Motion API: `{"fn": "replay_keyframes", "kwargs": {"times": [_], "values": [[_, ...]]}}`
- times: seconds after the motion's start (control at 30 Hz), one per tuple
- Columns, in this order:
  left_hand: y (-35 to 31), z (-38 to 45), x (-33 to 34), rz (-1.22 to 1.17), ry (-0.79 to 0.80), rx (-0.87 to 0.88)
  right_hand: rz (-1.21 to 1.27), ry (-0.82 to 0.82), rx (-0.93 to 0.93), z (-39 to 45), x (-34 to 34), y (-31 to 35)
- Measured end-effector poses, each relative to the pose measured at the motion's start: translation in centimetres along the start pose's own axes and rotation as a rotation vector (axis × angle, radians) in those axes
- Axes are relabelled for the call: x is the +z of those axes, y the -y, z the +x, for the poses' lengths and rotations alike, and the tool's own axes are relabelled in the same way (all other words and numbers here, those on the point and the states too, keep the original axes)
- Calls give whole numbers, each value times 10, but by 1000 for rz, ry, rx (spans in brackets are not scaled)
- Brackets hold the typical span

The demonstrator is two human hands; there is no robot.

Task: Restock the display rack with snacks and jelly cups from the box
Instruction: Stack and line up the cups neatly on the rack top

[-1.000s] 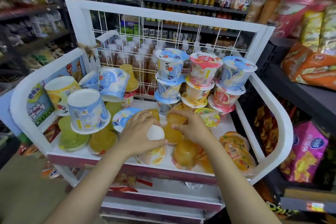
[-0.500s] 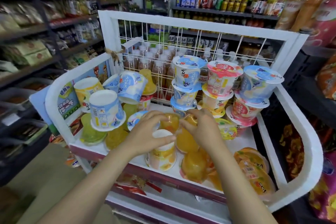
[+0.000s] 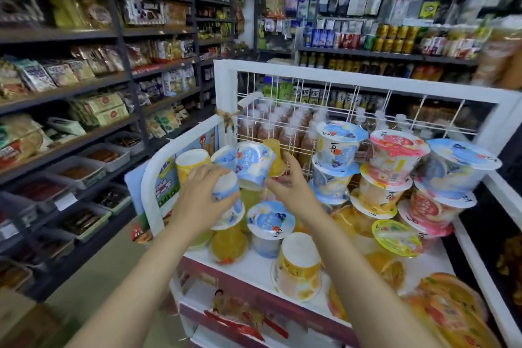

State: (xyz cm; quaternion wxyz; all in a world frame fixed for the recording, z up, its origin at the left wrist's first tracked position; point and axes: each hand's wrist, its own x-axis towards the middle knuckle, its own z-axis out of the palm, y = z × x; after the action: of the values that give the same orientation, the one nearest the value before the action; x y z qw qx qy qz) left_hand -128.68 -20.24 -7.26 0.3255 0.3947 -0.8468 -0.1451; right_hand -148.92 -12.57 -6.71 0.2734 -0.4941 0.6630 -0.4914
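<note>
Hands mid-frame: my left hand (image 3: 197, 200) grips an upturned blue jelly cup (image 3: 230, 200), right hand (image 3: 293, 189) spread wide; next, I'd seat it upright.

**Both hands up at the left side of the rack**

My left hand (image 3: 202, 195) is reached forward, forearm bare, fingers and thumb curled round an upturned blue-and-white jelly cup (image 3: 230, 200), gripping it from the left. My right hand (image 3: 291, 186) is just beside it, palm facing left, fingers straight and slightly spread, pointing up and forward. Whether its fingertips touch anything I cannot tell. Both forearms run in from the bottom edge.
</note>
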Motion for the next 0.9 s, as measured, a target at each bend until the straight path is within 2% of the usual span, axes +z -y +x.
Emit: {"fn": "replay_keyframes", "kwargs": {"times": [0.13, 0.43, 0.53, 0.67, 0.77, 0.9], "values": [[18, 15, -1, -12, -15, 69, 234, -50, 154, 32, 23, 4], [34, 21, 15, -283, -44, 155, 343, -256, 258, 63, 66, 0], [37, 25, 18, -272, -23, 164, 307, -324, 232, 61, 66, 4], [38, 24, 19, -286, -85, 215, 185, -430, 111, 26, 43, 11], [39, 22, 23, -317, -103, 193, 133, -473, 41, -8, 23, 3], [32, 15, 26, -340, -143, 123, 88, -496, 55, -44, 5, -12]]}}
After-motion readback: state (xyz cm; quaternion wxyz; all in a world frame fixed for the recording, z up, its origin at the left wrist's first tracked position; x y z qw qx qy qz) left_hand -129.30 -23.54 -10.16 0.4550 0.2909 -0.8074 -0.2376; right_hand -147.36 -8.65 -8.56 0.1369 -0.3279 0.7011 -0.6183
